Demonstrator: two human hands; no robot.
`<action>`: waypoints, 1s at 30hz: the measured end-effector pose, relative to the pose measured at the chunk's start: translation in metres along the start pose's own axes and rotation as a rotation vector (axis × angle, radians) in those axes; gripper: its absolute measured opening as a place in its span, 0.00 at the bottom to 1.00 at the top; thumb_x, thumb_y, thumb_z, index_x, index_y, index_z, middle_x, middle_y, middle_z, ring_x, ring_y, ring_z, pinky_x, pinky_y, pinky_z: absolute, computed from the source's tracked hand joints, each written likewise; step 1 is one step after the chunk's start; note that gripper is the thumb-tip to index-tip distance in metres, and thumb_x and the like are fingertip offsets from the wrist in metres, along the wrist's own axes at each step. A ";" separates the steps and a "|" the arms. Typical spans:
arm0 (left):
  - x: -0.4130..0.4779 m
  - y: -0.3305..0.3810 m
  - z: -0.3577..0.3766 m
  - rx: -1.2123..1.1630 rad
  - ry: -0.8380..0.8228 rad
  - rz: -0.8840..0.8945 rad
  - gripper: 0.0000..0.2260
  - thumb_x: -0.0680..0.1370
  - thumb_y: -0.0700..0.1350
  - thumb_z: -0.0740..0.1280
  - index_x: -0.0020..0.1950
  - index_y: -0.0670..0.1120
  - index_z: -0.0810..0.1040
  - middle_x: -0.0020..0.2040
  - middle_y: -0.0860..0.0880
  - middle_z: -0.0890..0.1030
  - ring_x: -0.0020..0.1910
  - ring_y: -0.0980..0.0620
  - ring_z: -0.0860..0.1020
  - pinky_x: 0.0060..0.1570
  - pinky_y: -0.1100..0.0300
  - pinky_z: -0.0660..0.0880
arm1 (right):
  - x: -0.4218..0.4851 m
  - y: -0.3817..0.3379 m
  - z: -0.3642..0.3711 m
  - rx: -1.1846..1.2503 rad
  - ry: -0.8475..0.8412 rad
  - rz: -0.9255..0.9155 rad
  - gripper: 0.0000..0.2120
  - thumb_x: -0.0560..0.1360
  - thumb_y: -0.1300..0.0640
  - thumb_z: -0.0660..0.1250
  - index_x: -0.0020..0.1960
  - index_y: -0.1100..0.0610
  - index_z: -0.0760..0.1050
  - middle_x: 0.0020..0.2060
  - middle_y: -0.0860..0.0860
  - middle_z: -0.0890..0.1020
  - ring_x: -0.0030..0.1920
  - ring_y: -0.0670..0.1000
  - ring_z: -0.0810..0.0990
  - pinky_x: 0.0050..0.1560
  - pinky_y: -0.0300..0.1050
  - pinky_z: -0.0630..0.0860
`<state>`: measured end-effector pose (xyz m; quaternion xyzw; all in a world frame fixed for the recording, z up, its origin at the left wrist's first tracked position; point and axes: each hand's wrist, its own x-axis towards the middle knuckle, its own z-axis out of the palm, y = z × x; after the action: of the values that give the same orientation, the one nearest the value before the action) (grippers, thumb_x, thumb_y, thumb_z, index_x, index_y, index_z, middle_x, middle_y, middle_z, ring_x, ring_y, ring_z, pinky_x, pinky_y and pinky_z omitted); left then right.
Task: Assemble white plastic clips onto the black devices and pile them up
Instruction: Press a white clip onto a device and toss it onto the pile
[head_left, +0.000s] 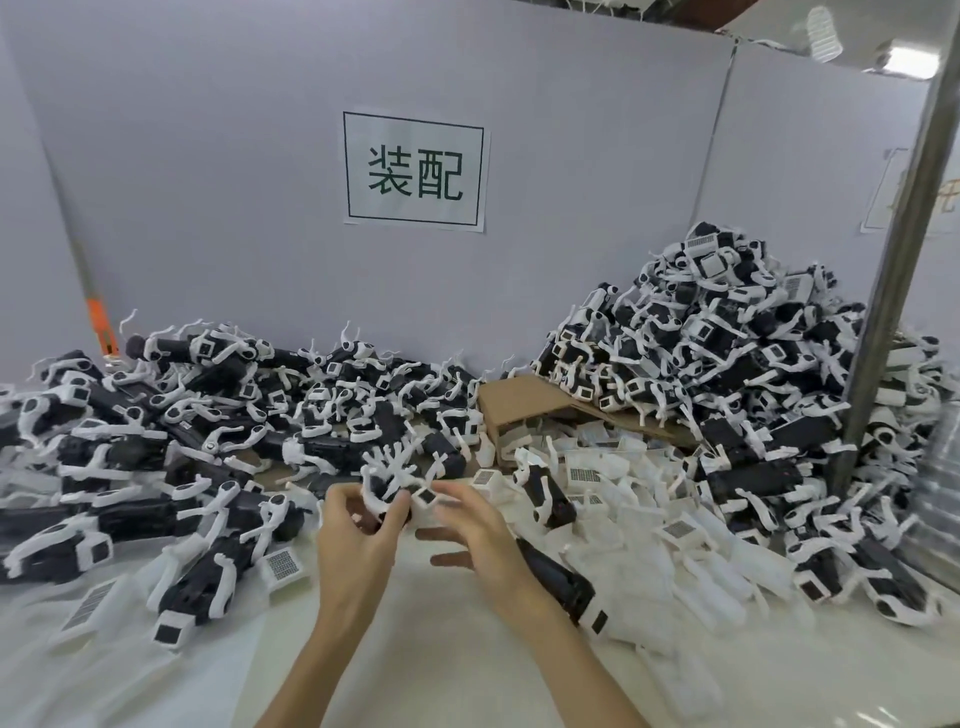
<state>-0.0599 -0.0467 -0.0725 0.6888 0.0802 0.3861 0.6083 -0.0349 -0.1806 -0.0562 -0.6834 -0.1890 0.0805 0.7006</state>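
Piles of clipped devices (727, 353) crowd the table (447, 654) left and far right. The left hand (353, 540) grips a black device (389, 491); right hand (470, 530) fingers pinch its white clip (427, 496), blurred.

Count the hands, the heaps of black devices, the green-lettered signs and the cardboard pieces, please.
Hands: 2, left hand gripping a device, right hand
Heaps of black devices: 2, left heap, right heap
Green-lettered sign: 1
Cardboard piece: 1
Total: 6

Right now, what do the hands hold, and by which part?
Left hand grips a black device around its body; right hand pinches the white clip at its square end.
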 end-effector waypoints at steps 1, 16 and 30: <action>-0.001 0.000 0.000 -0.021 -0.034 0.019 0.10 0.78 0.45 0.73 0.47 0.51 0.71 0.38 0.45 0.76 0.33 0.49 0.74 0.30 0.56 0.76 | -0.001 0.004 0.000 -0.038 -0.017 -0.028 0.16 0.80 0.56 0.66 0.66 0.46 0.74 0.57 0.49 0.80 0.52 0.47 0.85 0.49 0.46 0.81; -0.013 -0.002 0.005 0.256 0.008 0.332 0.11 0.79 0.41 0.68 0.58 0.53 0.72 0.47 0.57 0.75 0.49 0.59 0.74 0.46 0.65 0.70 | 0.004 0.008 -0.012 0.302 0.342 -0.172 0.21 0.71 0.60 0.78 0.57 0.53 0.71 0.52 0.53 0.81 0.47 0.51 0.86 0.43 0.44 0.83; -0.013 -0.001 0.009 -0.081 -0.283 0.096 0.15 0.78 0.49 0.72 0.62 0.57 0.72 0.52 0.57 0.80 0.45 0.51 0.82 0.42 0.62 0.78 | 0.005 0.003 -0.029 0.447 0.287 0.054 0.21 0.71 0.41 0.72 0.48 0.59 0.75 0.32 0.58 0.83 0.30 0.57 0.83 0.29 0.43 0.78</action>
<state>-0.0633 -0.0612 -0.0787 0.7145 -0.0552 0.3167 0.6214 -0.0191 -0.2056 -0.0579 -0.5211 -0.0467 0.0412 0.8512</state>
